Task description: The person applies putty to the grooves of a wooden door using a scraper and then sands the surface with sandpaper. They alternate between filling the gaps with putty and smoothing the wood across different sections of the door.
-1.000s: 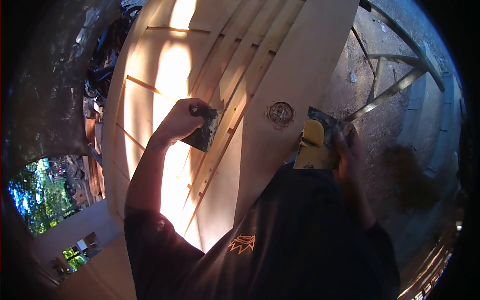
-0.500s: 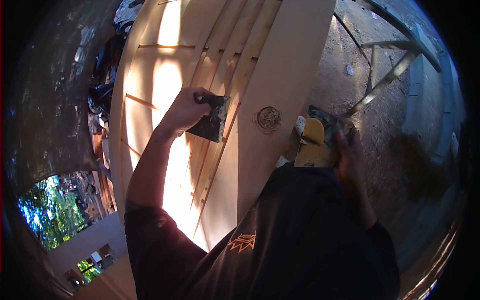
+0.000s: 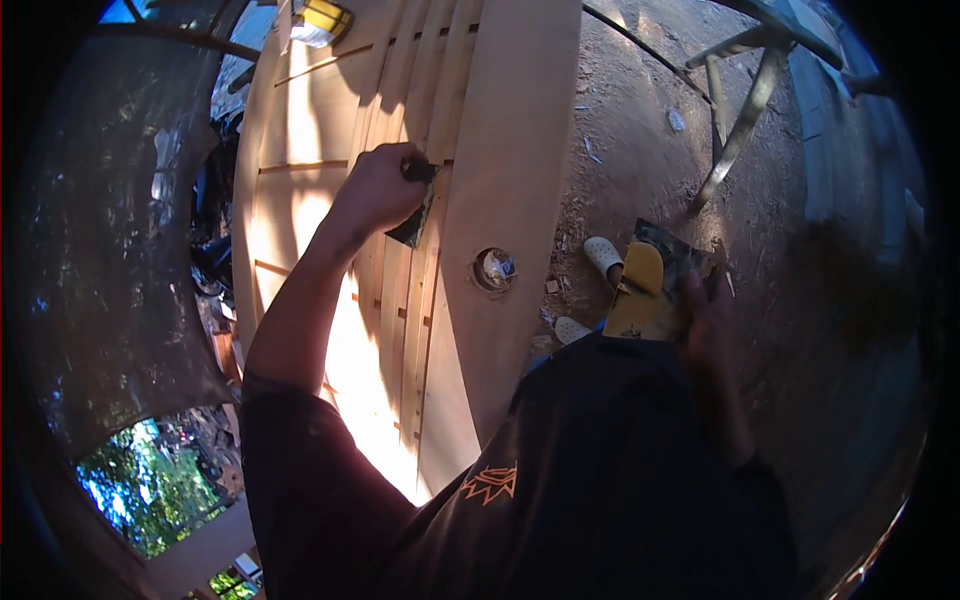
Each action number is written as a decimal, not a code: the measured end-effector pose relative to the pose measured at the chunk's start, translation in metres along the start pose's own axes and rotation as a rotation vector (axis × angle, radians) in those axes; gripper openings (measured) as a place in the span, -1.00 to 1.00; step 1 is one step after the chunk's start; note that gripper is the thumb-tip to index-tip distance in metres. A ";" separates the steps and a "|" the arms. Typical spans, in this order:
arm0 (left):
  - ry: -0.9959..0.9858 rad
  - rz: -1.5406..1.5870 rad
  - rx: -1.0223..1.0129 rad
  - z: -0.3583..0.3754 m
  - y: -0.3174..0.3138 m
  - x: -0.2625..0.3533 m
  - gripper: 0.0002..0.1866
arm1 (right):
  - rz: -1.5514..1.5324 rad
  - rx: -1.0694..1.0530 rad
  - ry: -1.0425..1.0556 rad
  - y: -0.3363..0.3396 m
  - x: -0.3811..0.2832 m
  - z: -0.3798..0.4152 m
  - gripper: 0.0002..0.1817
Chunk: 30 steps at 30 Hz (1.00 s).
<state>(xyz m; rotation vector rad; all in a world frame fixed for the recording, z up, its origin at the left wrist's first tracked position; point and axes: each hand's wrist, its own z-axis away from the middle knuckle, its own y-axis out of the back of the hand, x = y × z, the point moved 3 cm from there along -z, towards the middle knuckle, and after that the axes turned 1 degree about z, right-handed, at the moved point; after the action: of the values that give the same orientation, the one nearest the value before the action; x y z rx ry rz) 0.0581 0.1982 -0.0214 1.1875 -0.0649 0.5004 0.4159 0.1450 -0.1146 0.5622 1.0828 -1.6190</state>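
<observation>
My left hand [image 3: 385, 190] is closed around a dark, flat filler spreader [image 3: 412, 228]. The spreader is tilted, its edge at the grooved strips of a pale wooden door panel [image 3: 515, 150]. My right hand [image 3: 705, 300], at the right of my body, grips a dark flat plate [image 3: 655, 236] with smooth yellow filler [image 3: 640, 290] on it. Some of those right fingers are hidden behind the plate. A round hole [image 3: 494, 269] goes through the plain board of the panel, between my two hands.
A yellow container [image 3: 322, 22] stands on the panel's far end. Pale clogs [image 3: 602, 255] show below the panel's right edge. A wooden trestle [image 3: 745, 125] stands on the dirt ground [image 3: 630, 150] at the right. A dark sheet [image 3: 120, 240] hangs on the left.
The spreader in my left hand has turned more edge-on to the panel. My view has shifted, bringing the yellow container and more of the clogs into sight. My right hand still holds the plate.
</observation>
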 end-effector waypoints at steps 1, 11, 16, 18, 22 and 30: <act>0.019 0.000 -0.003 0.000 -0.002 0.001 -0.56 | -0.013 0.006 0.003 0.003 0.001 -0.002 -0.64; 0.063 0.077 0.090 0.005 -0.014 -0.009 -0.63 | -0.008 -0.025 0.003 0.004 -0.008 -0.009 -0.64; 0.105 0.086 0.112 0.009 -0.016 -0.004 -0.64 | -0.027 -0.073 0.029 -0.002 -0.005 -0.014 -0.65; 0.104 0.083 0.144 0.011 -0.019 -0.002 -0.65 | -0.040 -0.072 0.031 -0.007 -0.008 -0.014 -0.65; 0.047 -0.027 0.182 0.007 -0.026 -0.003 -0.69 | 0.006 -0.066 0.019 -0.003 -0.003 -0.016 -0.66; 0.144 0.020 0.151 0.010 -0.028 0.004 -0.71 | -0.027 -0.035 0.008 0.002 -0.007 -0.017 -0.69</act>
<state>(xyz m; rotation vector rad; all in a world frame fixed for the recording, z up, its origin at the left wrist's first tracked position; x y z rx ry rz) 0.0753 0.1825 -0.0409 1.2954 0.0858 0.6154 0.4177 0.1632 -0.1175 0.5331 1.1271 -1.6195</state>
